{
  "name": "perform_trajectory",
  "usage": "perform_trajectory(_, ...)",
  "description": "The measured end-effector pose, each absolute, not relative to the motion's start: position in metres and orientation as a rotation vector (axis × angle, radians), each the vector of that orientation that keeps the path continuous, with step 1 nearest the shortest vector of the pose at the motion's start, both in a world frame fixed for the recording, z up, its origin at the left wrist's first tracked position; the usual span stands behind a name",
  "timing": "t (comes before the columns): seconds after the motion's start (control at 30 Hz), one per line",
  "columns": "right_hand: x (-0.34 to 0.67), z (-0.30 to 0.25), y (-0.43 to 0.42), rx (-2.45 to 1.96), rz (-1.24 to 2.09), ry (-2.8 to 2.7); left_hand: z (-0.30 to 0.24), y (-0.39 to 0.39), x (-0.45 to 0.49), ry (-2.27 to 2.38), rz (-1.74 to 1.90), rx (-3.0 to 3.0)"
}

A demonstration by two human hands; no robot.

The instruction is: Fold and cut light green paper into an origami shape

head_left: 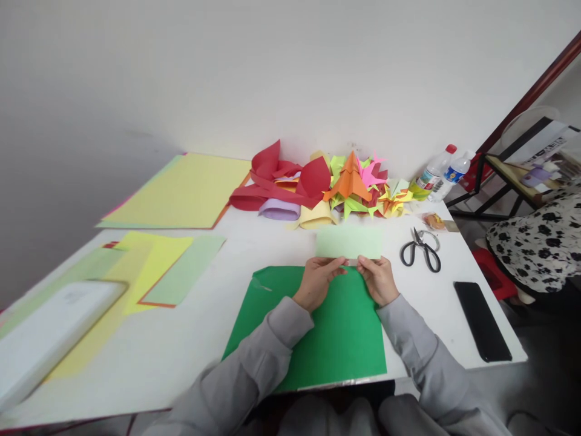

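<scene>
A small rectangle of pale green paper (pixel 348 243) is held up by its near edge between both hands. My left hand (pixel 319 280) pinches that edge left of its middle, thumb on top. Close beside it, my right hand (pixel 378 278) pinches the same edge with thumb and fingers. Beneath both hands lies a green sheet (pixel 333 339), flat on the white table near its front edge. Black-handled scissors (pixel 420 251) rest on the table to the right of my right hand, with their blades pointing away from me.
Folded paper shapes (pixel 349 181) and red paper loops (pixel 281 181) are heaped against the wall. Large yellow sheets (pixel 181 191) lie at the back left, a white box-like object (pixel 59 333) at the left. Two bottles (pixel 436 172) and a black phone (pixel 482 321) stand right. A person (pixel 535 248) sits beyond.
</scene>
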State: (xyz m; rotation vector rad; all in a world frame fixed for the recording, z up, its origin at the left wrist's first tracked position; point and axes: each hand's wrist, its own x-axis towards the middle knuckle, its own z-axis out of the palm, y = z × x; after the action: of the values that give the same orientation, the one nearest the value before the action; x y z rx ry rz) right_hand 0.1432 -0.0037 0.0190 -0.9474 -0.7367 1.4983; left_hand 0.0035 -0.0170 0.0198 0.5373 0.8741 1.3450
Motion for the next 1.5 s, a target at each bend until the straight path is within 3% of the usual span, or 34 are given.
perform_trajectory(0.23,0.157,0.015,0.002,-1.001,1.285,-0.981,0.026,-0.011,-0.006,0.758,1.437,0.421)
perform_trajectory(0.37,0.156,0.013,-0.002,-0.977,1.333,-1.133,0.027,-0.014,-0.004,0.767,1.456,0.431)
perform_trajectory(0.73,0.16,0.014,0.002,-0.977,1.219,-0.875,0.023,-0.019,-0.002,0.89,1.406,0.569)
perform_trajectory(1.5,0.161,0.017,0.002,-1.09,1.132,-0.93,0.025,-0.023,0.005,0.909,1.392,0.574)
